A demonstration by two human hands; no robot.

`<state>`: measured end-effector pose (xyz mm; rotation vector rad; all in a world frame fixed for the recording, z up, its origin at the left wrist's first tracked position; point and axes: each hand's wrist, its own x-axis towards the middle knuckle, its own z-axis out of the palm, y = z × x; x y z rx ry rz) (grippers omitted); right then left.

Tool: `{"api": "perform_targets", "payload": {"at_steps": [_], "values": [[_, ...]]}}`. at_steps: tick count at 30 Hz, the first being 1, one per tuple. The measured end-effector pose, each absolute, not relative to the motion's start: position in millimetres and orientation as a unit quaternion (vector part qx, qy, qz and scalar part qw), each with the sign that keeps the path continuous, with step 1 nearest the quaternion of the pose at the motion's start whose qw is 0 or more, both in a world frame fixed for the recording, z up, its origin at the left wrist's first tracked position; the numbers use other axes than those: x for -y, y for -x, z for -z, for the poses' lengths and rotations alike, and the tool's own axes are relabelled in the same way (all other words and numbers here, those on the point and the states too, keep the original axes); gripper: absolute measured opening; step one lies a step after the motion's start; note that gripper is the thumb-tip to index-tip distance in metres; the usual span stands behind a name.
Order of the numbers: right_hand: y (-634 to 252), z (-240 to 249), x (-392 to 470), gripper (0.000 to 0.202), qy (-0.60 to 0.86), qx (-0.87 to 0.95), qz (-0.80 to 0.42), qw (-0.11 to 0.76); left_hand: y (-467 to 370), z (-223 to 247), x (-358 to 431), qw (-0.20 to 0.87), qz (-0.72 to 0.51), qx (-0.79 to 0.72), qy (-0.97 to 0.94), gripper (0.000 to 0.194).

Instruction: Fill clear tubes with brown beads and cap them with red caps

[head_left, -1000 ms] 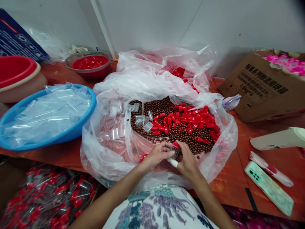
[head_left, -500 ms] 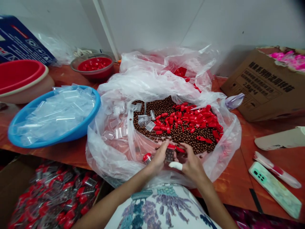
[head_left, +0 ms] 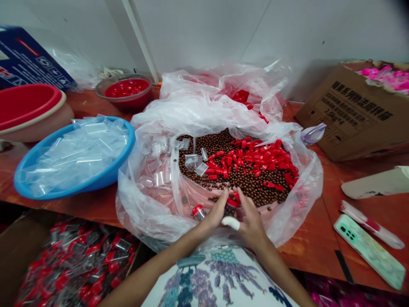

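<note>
The left hand (head_left: 217, 212) and right hand (head_left: 252, 216) clamp an apparently near-finished red-topped box (head_left: 232, 204) between them, capped boxes (head_left: 79, 264) heaped lower left of the grip, loose red lids (head_left: 270, 160) and empty cases (head_left: 192, 160) unused beyond.

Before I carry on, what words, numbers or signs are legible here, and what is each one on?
"2.5kg*4": brown carton
"系列物流周转箱": same carton's heading; the opening characters are less certain
Smaller lines and symbols below that heading: too blurred to read
White print and icons on the blue box: too blurred to read
Dark marks on the pale container: unreadable
</note>
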<state>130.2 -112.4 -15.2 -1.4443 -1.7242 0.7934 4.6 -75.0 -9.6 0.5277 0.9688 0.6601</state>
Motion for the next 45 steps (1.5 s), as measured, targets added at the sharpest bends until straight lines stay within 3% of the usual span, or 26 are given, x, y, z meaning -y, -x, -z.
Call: {"api": "perform_targets", "payload": {"at_steps": [4,8,11,14,21,23,26,29,33,38,45], "values": [[-127,14,114,0.081,0.552,0.771,-0.177,0.263,-6,10,76,0.812,-0.298,-0.439,-0.243,0.073],[-125,16,113,0.071,0.557,0.783,-0.117,0.251,-3,16,77,0.716,-0.369,-0.476,-0.353,0.049],[-124,20,111,0.063,0.538,0.792,-0.109,0.267,1,18,79,0.641,-0.401,-0.487,-0.437,0.031],[-122,24,109,0.06,0.521,0.795,-0.118,0.288,4,17,84,0.619,-0.403,-0.496,-0.456,0.026],[-113,29,107,0.063,0.503,0.788,-0.186,0.303,21,6,80,0.567,-0.353,-0.529,-0.524,0.039],[-109,28,108,0.069,0.494,0.791,-0.222,0.283,36,0,63,0.505,-0.327,-0.541,-0.587,0.041],[-102,24,110,0.083,0.453,0.82,-0.27,0.221,63,-3,25,0.331,-0.306,-0.578,-0.681,0.032],[-96,17,111,0.083,0.41,0.844,-0.291,0.186,82,4,-12,0.224,-0.234,-0.579,-0.748,0.032],[-98,12,106,0.057,0.421,0.82,-0.295,0.253,89,13,-34,0.24,-0.158,-0.54,-0.791,0.043],[-124,18,101,0.039,0.488,0.76,-0.282,0.324,94,11,-33,0.325,-0.088,-0.524,-0.783,0.035],[-203,27,91,0.03,0.671,0.626,-0.138,0.373,91,18,-27,0.341,-0.152,-0.606,-0.702,0.026]]}}
